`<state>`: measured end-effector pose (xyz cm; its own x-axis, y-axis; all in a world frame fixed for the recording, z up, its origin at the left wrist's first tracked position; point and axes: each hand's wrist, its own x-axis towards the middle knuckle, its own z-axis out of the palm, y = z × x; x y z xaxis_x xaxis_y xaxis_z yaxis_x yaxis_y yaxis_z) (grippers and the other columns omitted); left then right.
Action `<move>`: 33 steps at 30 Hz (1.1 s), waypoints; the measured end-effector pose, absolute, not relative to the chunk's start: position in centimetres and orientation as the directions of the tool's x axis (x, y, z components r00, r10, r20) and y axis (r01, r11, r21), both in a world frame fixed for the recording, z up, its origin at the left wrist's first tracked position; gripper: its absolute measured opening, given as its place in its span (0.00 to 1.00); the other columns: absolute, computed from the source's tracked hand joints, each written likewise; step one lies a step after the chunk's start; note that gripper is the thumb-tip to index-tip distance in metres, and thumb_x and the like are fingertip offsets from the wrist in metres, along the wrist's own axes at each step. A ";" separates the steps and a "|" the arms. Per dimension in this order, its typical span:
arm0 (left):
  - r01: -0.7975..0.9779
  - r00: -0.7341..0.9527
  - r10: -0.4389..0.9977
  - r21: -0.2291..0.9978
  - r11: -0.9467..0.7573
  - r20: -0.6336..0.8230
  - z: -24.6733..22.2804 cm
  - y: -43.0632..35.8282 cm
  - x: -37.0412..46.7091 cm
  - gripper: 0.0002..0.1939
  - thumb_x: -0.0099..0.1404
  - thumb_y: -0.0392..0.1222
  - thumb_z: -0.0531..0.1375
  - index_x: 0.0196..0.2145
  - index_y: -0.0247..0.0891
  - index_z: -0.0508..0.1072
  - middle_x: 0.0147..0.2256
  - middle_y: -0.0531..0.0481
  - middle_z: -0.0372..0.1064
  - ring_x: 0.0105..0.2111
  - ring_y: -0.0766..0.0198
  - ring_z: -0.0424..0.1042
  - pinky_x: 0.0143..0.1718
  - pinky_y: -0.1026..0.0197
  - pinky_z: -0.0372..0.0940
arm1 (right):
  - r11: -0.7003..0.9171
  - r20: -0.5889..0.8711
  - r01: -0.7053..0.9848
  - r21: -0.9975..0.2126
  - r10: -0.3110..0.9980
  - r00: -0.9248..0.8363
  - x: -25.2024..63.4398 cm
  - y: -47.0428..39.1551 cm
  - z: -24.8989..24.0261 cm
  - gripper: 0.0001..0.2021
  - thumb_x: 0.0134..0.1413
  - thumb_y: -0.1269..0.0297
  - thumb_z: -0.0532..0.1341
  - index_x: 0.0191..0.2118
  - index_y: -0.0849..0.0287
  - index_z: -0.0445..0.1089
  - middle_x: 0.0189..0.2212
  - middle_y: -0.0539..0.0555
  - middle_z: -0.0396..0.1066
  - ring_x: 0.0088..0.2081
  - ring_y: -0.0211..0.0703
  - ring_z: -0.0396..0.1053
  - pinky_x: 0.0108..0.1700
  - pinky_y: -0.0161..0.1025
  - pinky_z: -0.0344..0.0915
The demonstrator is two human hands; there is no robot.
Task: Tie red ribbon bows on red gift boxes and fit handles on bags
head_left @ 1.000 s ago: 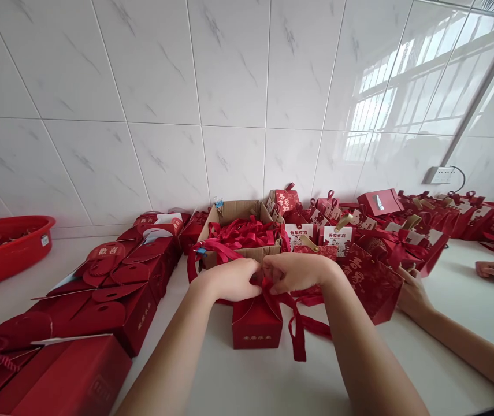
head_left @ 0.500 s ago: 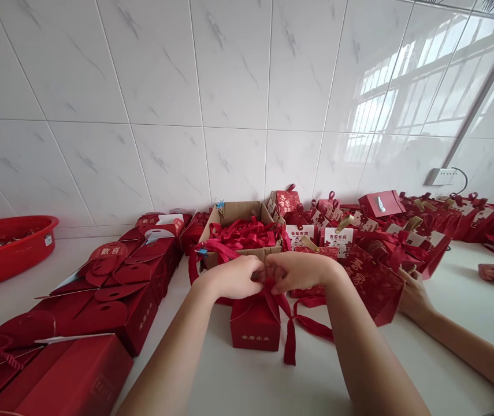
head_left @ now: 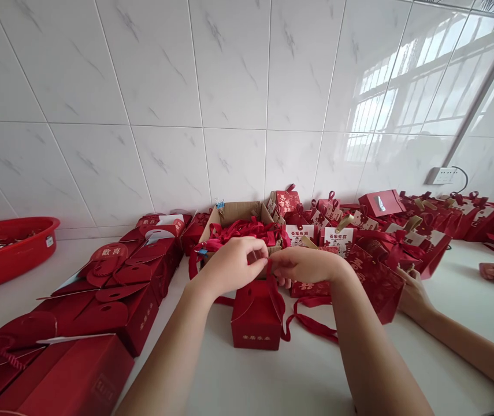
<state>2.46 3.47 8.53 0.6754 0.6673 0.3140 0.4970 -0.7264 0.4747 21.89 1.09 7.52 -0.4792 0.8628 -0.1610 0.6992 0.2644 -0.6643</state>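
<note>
A small red gift box [head_left: 256, 318] with gold lettering stands upright on the white table in front of me. Red ribbon [head_left: 314, 325] comes off the top of the box and trails over the table on its right. My left hand [head_left: 241, 263] is above the box, its fingers bent and pinched together at the ribbon. Facing it, my right hand [head_left: 301, 267] pinches the ribbon just over the box top. Where the ribbon passes between the fingertips is partly hidden by both hands.
Behind the box is a cardboard carton [head_left: 240, 212] full of red ribbons. Larger red boxes [head_left: 134, 300] line the left, beside a red basin [head_left: 13, 271]. Red gift bags [head_left: 372, 283] crowd the right, where another person's hand [head_left: 415, 297] touches one.
My left hand has risen a little with its fingers more extended. The ribbon tail that hung in front of the box has been drawn up towards my right hand.
</note>
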 end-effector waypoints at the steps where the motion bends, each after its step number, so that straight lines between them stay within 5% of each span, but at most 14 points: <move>1: 0.486 0.651 0.665 0.473 -0.735 0.365 8.8 3.2 2.4 0.08 0.62 0.41 0.53 0.29 0.41 0.70 0.33 0.52 0.72 0.34 0.62 0.70 0.37 0.61 0.64 | 0.265 -0.150 0.680 -0.683 0.861 -0.486 21.8 1.1 7.5 0.07 0.54 0.73 0.51 0.32 0.57 0.64 0.30 0.51 0.71 0.32 0.41 0.71 0.34 0.38 0.67; 7: 0.488 0.502 0.687 0.484 -0.726 0.525 9.8 2.4 2.0 0.08 0.63 0.41 0.55 0.30 0.40 0.73 0.31 0.53 0.73 0.32 0.63 0.71 0.36 0.63 0.65 | 0.398 0.189 0.457 -0.795 0.879 -0.437 21.5 0.5 8.2 0.09 0.61 0.66 0.50 0.36 0.59 0.67 0.31 0.51 0.69 0.35 0.40 0.68 0.41 0.39 0.66; 16: 0.416 0.326 0.685 0.551 -0.723 0.652 10.3 1.8 1.6 0.08 0.63 0.44 0.55 0.31 0.39 0.72 0.29 0.53 0.73 0.32 0.64 0.72 0.32 0.65 0.65 | 0.431 0.317 0.212 -0.877 0.851 -0.419 20.8 -0.3 8.9 0.10 0.57 0.56 0.60 0.36 0.58 0.67 0.25 0.47 0.66 0.27 0.35 0.66 0.31 0.34 0.65; 20: 0.621 0.450 0.829 0.551 -0.558 0.332 10.2 1.8 0.6 0.15 0.62 0.54 0.54 0.32 0.41 0.70 0.30 0.52 0.73 0.28 0.62 0.71 0.25 0.64 0.61 | 0.475 0.444 0.164 -0.865 0.875 -0.192 20.7 -0.6 9.1 0.11 0.52 0.56 0.64 0.32 0.59 0.67 0.24 0.47 0.65 0.24 0.33 0.65 0.29 0.34 0.63; 23: 0.815 0.505 0.858 0.379 -0.438 -0.095 9.3 2.4 0.0 0.18 0.55 0.60 0.56 0.28 0.42 0.68 0.28 0.51 0.72 0.24 0.60 0.68 0.20 0.62 0.55 | 0.541 0.547 0.099 -0.835 0.835 0.055 21.0 -1.2 9.5 0.10 0.53 0.57 0.63 0.31 0.58 0.67 0.23 0.47 0.65 0.24 0.33 0.64 0.27 0.33 0.62; 25: 0.862 0.489 0.836 0.283 -0.420 -0.249 8.6 2.9 0.2 0.18 0.51 0.60 0.58 0.26 0.41 0.66 0.28 0.50 0.71 0.23 0.60 0.66 0.19 0.62 0.53 | 0.597 0.596 0.062 -0.799 0.776 0.207 21.3 -1.5 9.7 0.08 0.53 0.59 0.63 0.31 0.57 0.67 0.24 0.47 0.66 0.24 0.33 0.65 0.27 0.33 0.62; 29: 0.874 0.484 0.810 0.234 -0.426 -0.331 8.0 3.4 1.3 0.18 0.45 0.56 0.61 0.24 0.41 0.61 0.26 0.51 0.68 0.21 0.62 0.62 0.18 0.62 0.50 | 0.717 0.650 0.026 -0.697 0.616 0.444 21.9 -2.2 10.1 0.05 0.52 0.61 0.62 0.32 0.54 0.66 0.32 0.50 0.71 0.33 0.39 0.70 0.31 0.36 0.65; 33: 0.832 0.550 0.782 0.270 -0.484 -0.294 7.8 3.8 1.7 0.13 0.47 0.51 0.59 0.24 0.42 0.62 0.26 0.53 0.67 0.22 0.62 0.62 0.19 0.62 0.51 | 0.756 0.687 0.050 -0.652 0.563 0.460 22.6 -2.9 10.6 0.04 0.55 0.62 0.57 0.31 0.52 0.62 0.34 0.51 0.73 0.38 0.43 0.72 0.36 0.41 0.68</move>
